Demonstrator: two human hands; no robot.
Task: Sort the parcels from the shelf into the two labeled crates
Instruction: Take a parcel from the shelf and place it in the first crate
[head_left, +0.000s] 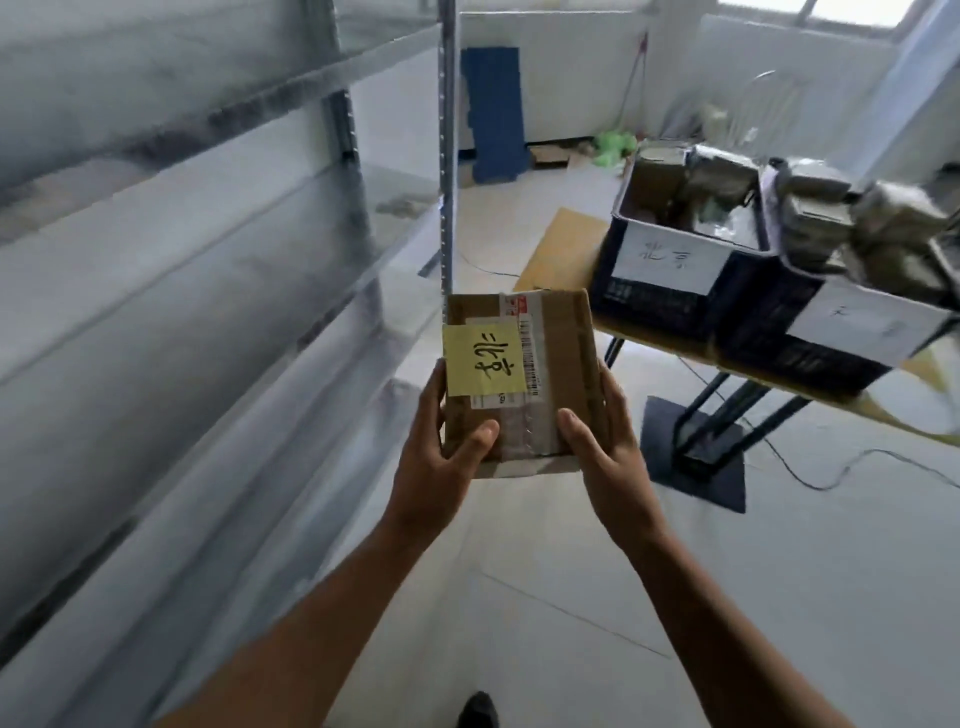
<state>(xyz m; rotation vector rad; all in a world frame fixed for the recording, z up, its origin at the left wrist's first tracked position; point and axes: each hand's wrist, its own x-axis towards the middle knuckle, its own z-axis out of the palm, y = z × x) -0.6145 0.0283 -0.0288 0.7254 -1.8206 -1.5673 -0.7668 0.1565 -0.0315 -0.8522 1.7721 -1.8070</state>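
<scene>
A small cardboard parcel (561, 358) with a yellow handwritten note (483, 361) and a barcode label is held in front of me above the floor. My left hand (441, 457) grips its left side, thumb on top. My right hand (605, 441) grips its right side, thumb on top. To the right, two dark blue crates stand side by side on a table; the nearer-left crate (654, 296) and the right crate (810, 343) each carry a white paper label. Both hold several wrapped parcels. The metal shelf (208, 234) runs along my left and looks blurred.
The crates' table (898, 410) has dark metal legs on a dark mat (696, 467). Cables trail over the white floor. A blue panel (493, 114) leans on the far wall, next to cardboard scraps and a green bag. My shoe tip (478, 712) shows at the bottom.
</scene>
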